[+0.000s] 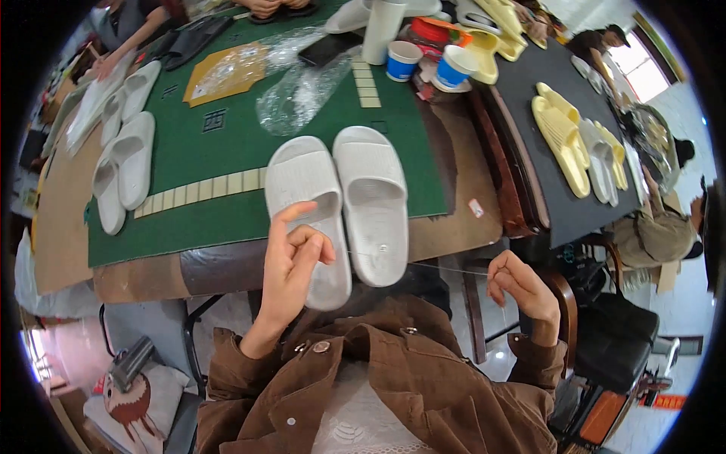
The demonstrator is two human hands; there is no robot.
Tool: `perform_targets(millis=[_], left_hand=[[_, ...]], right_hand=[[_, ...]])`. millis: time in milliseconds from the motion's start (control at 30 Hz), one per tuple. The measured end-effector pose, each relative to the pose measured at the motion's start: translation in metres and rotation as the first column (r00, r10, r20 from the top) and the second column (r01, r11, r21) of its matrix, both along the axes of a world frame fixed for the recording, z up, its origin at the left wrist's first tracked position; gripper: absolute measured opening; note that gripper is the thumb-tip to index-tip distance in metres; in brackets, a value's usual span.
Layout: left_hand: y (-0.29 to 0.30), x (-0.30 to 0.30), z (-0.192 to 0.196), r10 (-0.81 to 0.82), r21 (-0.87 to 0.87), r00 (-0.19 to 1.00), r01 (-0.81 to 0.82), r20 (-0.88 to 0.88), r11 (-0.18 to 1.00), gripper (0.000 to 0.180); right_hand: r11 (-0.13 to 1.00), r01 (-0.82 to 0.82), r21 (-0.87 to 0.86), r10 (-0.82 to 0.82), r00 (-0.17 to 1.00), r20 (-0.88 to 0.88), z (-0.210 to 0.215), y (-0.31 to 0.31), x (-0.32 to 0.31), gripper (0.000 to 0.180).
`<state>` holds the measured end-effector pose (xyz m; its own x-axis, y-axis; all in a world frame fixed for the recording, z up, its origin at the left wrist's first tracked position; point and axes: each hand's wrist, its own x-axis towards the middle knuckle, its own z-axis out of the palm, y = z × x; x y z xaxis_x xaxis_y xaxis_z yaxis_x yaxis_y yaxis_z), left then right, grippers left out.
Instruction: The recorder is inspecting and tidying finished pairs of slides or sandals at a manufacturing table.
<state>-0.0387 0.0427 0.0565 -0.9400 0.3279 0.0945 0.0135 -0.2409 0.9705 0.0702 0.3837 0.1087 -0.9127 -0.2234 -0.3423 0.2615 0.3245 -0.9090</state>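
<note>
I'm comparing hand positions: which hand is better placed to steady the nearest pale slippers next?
Probably the left hand: it overlaps the left slipper in view, while the right hand sits out past the right slipper.

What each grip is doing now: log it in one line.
left grip: above grey slippers, hold unclear | right grip: pinching thin thread | thread: stretched toward left grip

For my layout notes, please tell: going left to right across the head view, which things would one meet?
Grey slippers at left, left hand, central pair's right slipper, small label, right hand, grey slippers at right.
</note>
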Motion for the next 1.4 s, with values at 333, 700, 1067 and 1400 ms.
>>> perform_targets(millis=[333, 700, 1067, 1400], left_hand=[[-0.036, 0.010, 0.001, 0.289, -0.168, 0.928, -0.332, -0.234, 0.928, 0.003], [-0.009, 0.015, -0.025, -0.134, -0.673, 0.861, -0.277, -0.491, 0.685, 0.054], [0.010, -0.028, -0.038, -0.213, -0.827, 0.859, -0.336, -0.465, 0.450, 0.078], [0.027, -0.067, -0.042, -0.175, -0.841, 0.964, -0.078, -0.201, 0.536, 0.070]], right_hand=[[0.801, -0.111, 0.588, 0.582, 0.369, -0.724, 0.013, -0.119, -0.048, 0.030], [0.787, -0.061, 0.614, 0.577, 0.427, -0.697, -0.050, -0.133, -0.065, 0.025], [0.779, 0.071, 0.623, 0.512, 0.502, -0.697, -0.052, -0.120, -0.062, 0.025], [0.868, 0.014, 0.496, 0.439, 0.443, -0.782, -0.079, -0.139, -0.128, 0.017]])
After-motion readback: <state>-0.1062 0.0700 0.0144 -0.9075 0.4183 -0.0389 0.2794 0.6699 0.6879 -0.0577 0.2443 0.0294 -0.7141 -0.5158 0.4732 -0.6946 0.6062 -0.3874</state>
